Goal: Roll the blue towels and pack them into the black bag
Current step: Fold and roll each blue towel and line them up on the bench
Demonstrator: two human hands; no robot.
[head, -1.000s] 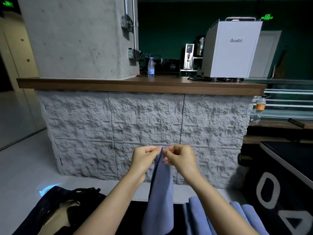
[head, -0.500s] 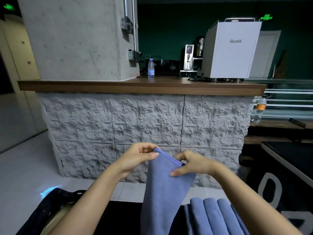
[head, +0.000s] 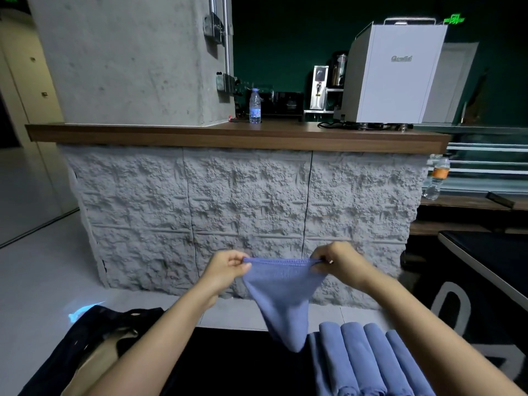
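Towel [head: 281,290] hangs in the air between my two hands, above the far edge of the black surface [head: 237,364]. My left hand [head: 228,268] pinches its top left corner between thumb and curled fingers. My right hand [head: 340,262] pinches the top right corner the same way, so the hemmed top edge runs taut and level between them. Below that edge the cloth sags to a point, just beside the other towels [head: 368,361], which lie side by side at the surface's near right corner. The bag [head: 94,347] lies slumped at the left edge, mouth open. Beyond stands a stone-faced bar [head: 237,195] with a bottle [head: 255,105] on its wooden top.
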